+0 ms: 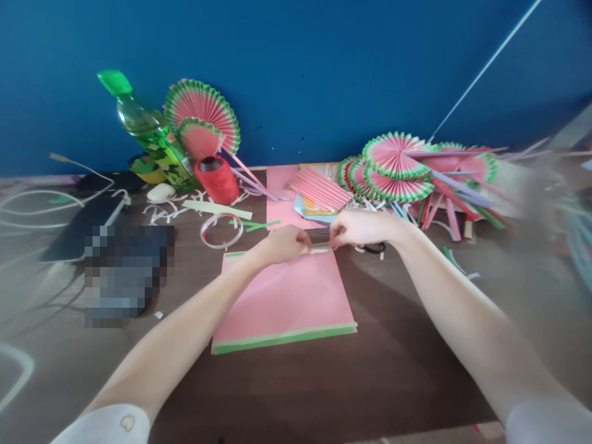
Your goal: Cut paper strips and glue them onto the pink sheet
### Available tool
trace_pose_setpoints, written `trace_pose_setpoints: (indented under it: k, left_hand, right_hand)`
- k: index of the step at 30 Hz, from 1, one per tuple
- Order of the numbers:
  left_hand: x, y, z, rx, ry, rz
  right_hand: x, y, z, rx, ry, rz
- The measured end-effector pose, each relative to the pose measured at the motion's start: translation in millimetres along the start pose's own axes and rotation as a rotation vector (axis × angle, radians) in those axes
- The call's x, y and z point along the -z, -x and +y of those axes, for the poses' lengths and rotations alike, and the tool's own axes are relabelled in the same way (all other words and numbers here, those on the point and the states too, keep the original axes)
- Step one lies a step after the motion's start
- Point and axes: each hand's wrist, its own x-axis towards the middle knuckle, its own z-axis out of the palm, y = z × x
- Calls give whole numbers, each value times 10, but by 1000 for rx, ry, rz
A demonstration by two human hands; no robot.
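A pink paper sheet lies flat in front of me, with a green strip and a paler strip beside it along the near edge. Similar strips run along its far edge, partly hidden by my hands. My left hand rests over that far edge, its fingers pinched at a narrow pale strip. At the far right corner, my right hand is closed, thumb and fingertips pinching the strip's other end. The pale strip spans the short gap between both hands.
Behind are pleated watermelon-like paper fans, folded pink paper, a red thread spool and a green bottle. Left are a tape roll, a dark tablet-like device and cables. A blue wall closes off the back.
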Motion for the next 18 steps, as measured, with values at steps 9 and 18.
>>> trace_pose_setpoints:
  k: [9, 18]
  left_hand:
    - [-4, 0, 16, 19, 2, -3]
    - [-17, -7, 20, 16, -9, 0]
  right_hand:
    - [1, 27, -74, -8, 35, -21]
    - [-47, -12, -99, 7, 60, -33]
